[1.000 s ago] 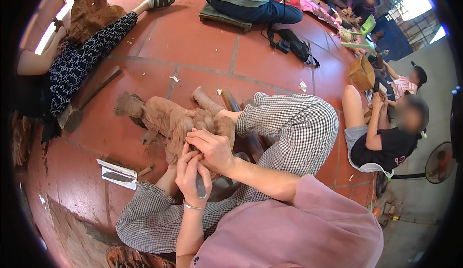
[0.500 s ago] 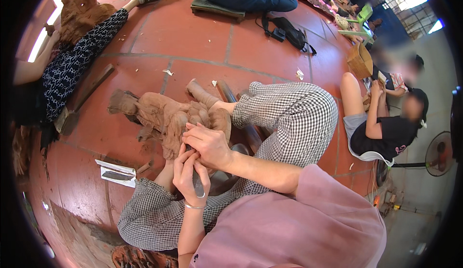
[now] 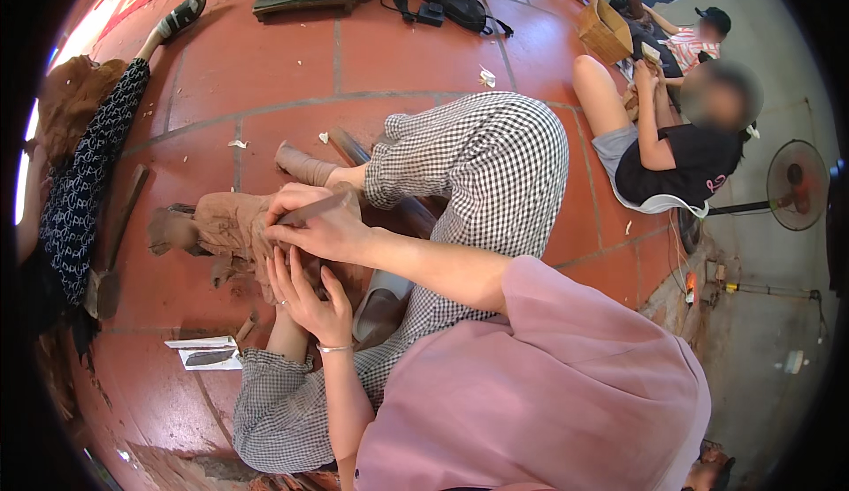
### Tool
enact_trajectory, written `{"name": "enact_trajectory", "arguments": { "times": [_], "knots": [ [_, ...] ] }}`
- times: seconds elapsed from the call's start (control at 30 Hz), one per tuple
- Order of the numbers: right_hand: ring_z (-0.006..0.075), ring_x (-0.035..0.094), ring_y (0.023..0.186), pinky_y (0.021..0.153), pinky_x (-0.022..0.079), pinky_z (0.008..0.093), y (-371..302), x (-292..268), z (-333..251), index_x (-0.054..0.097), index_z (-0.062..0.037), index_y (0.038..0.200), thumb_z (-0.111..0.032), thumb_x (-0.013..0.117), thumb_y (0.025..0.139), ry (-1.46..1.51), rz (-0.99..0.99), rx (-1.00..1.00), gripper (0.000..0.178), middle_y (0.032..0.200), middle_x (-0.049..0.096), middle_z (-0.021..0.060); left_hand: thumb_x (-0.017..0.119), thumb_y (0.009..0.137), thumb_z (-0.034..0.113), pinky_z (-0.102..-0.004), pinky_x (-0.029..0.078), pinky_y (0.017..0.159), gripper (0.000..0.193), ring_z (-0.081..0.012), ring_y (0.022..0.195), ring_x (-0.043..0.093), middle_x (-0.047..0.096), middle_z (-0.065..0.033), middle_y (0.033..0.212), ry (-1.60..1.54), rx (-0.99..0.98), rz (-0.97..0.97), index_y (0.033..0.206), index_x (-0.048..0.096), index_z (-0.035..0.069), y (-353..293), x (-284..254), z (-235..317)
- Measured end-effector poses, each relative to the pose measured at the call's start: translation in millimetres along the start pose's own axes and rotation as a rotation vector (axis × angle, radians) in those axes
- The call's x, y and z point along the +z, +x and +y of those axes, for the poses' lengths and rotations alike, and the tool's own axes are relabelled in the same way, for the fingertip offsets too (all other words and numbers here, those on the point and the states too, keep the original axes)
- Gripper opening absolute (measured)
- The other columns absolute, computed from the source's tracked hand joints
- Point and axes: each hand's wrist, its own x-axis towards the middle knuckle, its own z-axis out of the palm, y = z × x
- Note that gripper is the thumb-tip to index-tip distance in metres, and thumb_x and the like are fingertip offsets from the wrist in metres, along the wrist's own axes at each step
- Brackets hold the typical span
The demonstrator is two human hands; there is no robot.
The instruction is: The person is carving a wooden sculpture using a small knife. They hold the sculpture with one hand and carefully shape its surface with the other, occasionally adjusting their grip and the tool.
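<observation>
A brown carved wooden figure [image 3: 228, 222] lies between my legs, its narrow end pointing left. Over its near part, my right hand [image 3: 323, 226] grips a flat grey-brown strip [image 3: 311, 211], which sticks out above the fingers; whether it is a blade or an abrasive strip I cannot tell. My left hand [image 3: 311, 304] rests against the carving's near side just below the right one, fingers stretched out and slightly apart. That hand wears a ring and a bracelet. Both hands hide part of the carving.
By my left knee lies white paper [image 3: 205, 355] with a dark strip on it. A long-handled tool [image 3: 126, 217] lies farther left, beside a seated person's patterned trousers [image 3: 87, 173]. Another person in black [image 3: 668, 164] sits right, near a fan [image 3: 796, 186]. A black bag [image 3: 455, 9] lies ahead.
My right hand has lifted the strip off my left palm, turning it across the carving. My left fingers have uncurled onto the wood. The whole view has shifted.
</observation>
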Motion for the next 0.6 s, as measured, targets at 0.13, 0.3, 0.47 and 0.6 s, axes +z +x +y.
{"name": "enact_trajectory", "arguments": {
  "times": [0.13, 0.3, 0.47, 0.6],
  "knots": [
    [0.0204, 0.063, 0.09, 0.079, 0.051, 0.0312, 2, -1, -1, 0.064, -0.0007, 0.089, -0.014, 0.072, 0.081, 0.117, -0.024, 0.198, 0.018, 0.093, 0.063, 0.0082, 0.062, 0.084, 0.009, -0.0493, 0.039, 0.106, 0.047, -0.0413, 0.128, 0.046, 0.051, -0.0203, 0.139, 0.109, 0.053, 0.049, 0.13, 0.056, 0.001, -5, 11, -10],
    [0.0198, 0.064, 0.096, 0.083, 0.052, 0.0302, 9, -2, 3, 0.067, -0.0007, 0.091, -0.014, 0.069, 0.082, 0.027, -0.081, 0.286, 0.016, 0.1, 0.065, 0.0085, 0.063, 0.083, 0.008, -0.0487, 0.041, 0.104, 0.046, -0.0416, 0.126, 0.047, 0.051, -0.0199, 0.138, 0.101, 0.054, 0.053, 0.129, 0.058, 0.002, -5, 11, -11],
    [0.0259, 0.067, 0.081, 0.076, 0.052, 0.0352, 29, -12, -7, 0.071, -0.0016, 0.077, -0.021, 0.071, 0.073, -0.044, -0.125, 0.328, 0.02, 0.082, 0.069, 0.0144, 0.064, 0.083, 0.01, -0.0495, 0.043, 0.102, 0.046, -0.0426, 0.122, 0.051, 0.054, -0.0199, 0.135, 0.102, 0.055, 0.06, 0.128, 0.059, 0.003, -4, 13, -14],
    [0.015, 0.068, 0.071, 0.065, 0.053, 0.0314, 46, -19, 20, 0.074, -0.0066, 0.087, -0.028, 0.073, 0.077, 0.061, -0.33, 0.464, 0.024, 0.077, 0.072, 0.0052, 0.067, 0.08, 0.009, -0.0486, 0.038, 0.106, 0.05, -0.0388, 0.126, 0.049, 0.053, -0.0188, 0.137, 0.061, 0.032, 0.05, 0.13, 0.058, 0.005, -6, 13, -17]
  ]
}}
